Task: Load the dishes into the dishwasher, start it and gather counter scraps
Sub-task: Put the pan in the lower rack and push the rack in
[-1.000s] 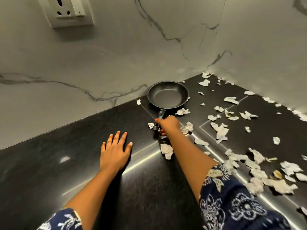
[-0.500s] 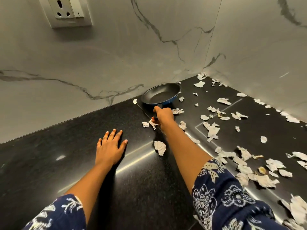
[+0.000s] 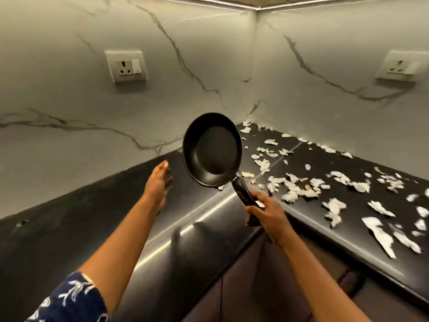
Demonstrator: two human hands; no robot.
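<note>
A small black frying pan [image 3: 212,149] is up in the air above the black counter [image 3: 69,228], tilted so its inside faces me. My right hand [image 3: 267,213] is closed round its black handle, near the counter's inner front edge. My left hand [image 3: 159,182] rests flat on the counter to the left of the pan, fingers stretched toward the wall, holding nothing. Several torn white paper scraps [image 3: 294,189] lie scattered over the right stretch of the counter, into the corner.
White marble walls meet in a corner [image 3: 254,89] behind the counter. One socket plate [image 3: 126,66] sits on the left wall, another socket plate [image 3: 400,67] on the right wall. Brown cabinet fronts [image 3: 267,287] show below the counter edge.
My right hand lifted the pan off the counter and drew it back toward me, tilting it upright. The view pulled back and up. My left hand stayed on the counter.
</note>
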